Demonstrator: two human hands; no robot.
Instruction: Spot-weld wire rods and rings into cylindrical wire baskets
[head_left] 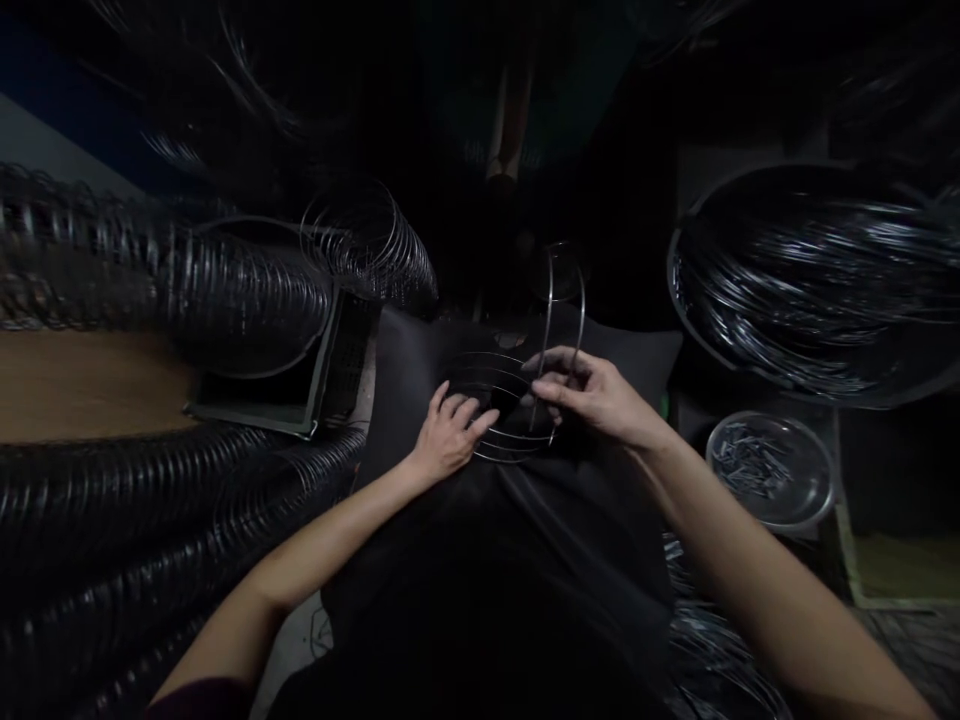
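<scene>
My right hand (596, 395) is closed on curved metal wires (550, 300), pinching them between thumb and fingers over my lap. Their upper ends rise in two arcs above the hand. My left hand (450, 438) lies beside thin wire rings (510, 460), its fingers spread and the fingertips at the rings' left side. Whether those fingertips press on the wire cannot be made out. Beneath both hands a dark cloth (409, 350) covers my lap. Shadow hides part of the rings and the lower ends of the wires.
Long coils of wire rings (247, 300) fill the left side, by a dark crate (319, 375). At right stand a large tub of wires (817, 270) and a clear bowl (816, 490) of small metal pieces. More wires (712, 650) lie below the bowl.
</scene>
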